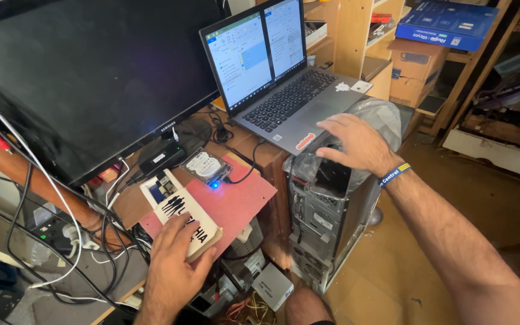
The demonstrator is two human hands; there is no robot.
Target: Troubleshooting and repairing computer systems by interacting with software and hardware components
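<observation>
My left hand [173, 265] rests on a white book with black lettering [188, 219] that lies on a pink board [242, 198], fingers curled over its near edge. My right hand [356, 144], a blue wristband on its wrist, hovers flat with fingers spread over the top of a grey computer tower [326, 222] that is partly wrapped in clear plastic. A bare hard drive [204, 165] with a lit blue light lies on the board, cabled up. An open laptop [284, 84] shows file windows.
A large dark monitor [91, 78] fills the upper left. Tangled cables and a power strip [55, 235] lie at the left. Wooden shelves hold cardboard boxes [416, 69] and a blue box [446, 24] at the upper right. Loose parts lie under the desk.
</observation>
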